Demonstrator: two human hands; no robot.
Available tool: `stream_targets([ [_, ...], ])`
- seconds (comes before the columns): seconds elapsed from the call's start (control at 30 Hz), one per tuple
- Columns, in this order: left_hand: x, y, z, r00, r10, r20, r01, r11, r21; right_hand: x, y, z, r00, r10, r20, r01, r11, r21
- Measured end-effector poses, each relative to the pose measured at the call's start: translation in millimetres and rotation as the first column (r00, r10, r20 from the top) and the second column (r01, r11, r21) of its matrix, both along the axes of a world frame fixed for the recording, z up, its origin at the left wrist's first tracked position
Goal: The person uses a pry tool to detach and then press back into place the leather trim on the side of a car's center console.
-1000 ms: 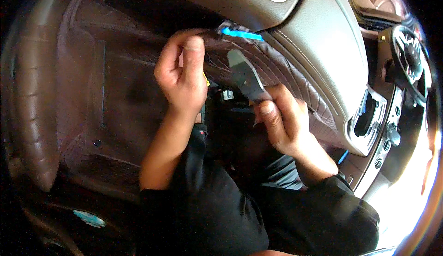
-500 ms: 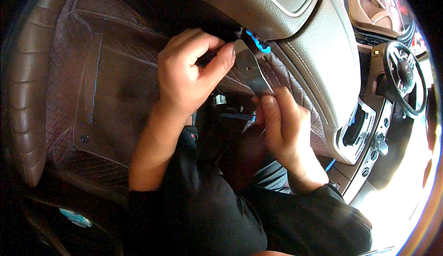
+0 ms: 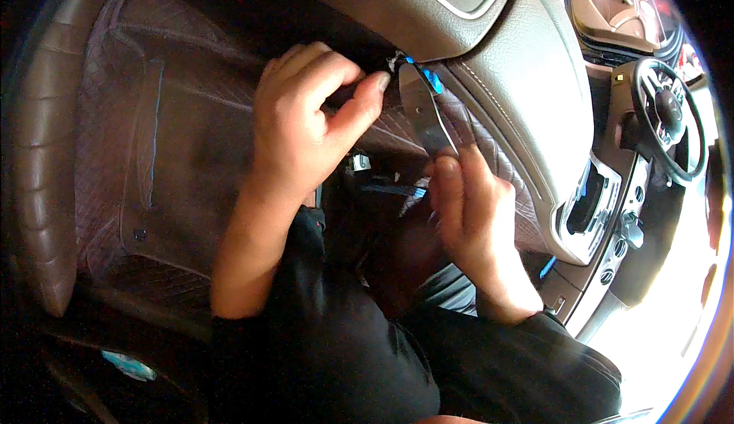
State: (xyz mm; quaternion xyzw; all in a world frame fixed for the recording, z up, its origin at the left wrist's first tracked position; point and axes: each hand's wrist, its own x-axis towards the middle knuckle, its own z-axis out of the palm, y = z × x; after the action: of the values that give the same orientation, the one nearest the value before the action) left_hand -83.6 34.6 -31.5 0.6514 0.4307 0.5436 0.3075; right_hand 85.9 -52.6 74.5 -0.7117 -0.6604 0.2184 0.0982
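Observation:
My right hand (image 3: 475, 210) grips a flat, thin metal pry blade (image 3: 425, 122) with a small hole in it, pinched near its lower end. The blade's rounded upper end points up at the gap under the brown leather-covered trim (image 3: 451, 30). I cannot tell whether it touches the trim. A bright blue piece (image 3: 433, 81) shows in that gap, just right of the blade tip. My left hand (image 3: 306, 114) is closed, thumb and curled fingers against the dark edge left of the blade; what they hold, if anything, is hidden.
Car interior. A quilted brown floor mat (image 3: 191, 149) lies to the left, beside a padded brown leather edge (image 3: 46, 156). A stitched leather panel (image 3: 527, 118) runs along the right, with the steering wheel (image 3: 669, 122) beyond. A small whitish part (image 3: 359, 163) sits below my hands.
The blade has turned more upright and moved slightly right, away from my left thumb, covering part of the blue piece. My left hand has shifted a little left.

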Motion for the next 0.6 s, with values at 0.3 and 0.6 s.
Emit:
stream_targets([
  [0.3,15,-4,-9,0.963,0.254,0.092,-0.260,0.964,0.062,-8,-2,-14,0.997,0.002,0.080,-0.007,0.998,0.069],
  [0.6,25,-3,-21,0.913,0.383,0.138,-0.399,0.909,0.122,-15,-1,-21,0.998,0.026,0.060,-0.031,0.995,0.096],
])
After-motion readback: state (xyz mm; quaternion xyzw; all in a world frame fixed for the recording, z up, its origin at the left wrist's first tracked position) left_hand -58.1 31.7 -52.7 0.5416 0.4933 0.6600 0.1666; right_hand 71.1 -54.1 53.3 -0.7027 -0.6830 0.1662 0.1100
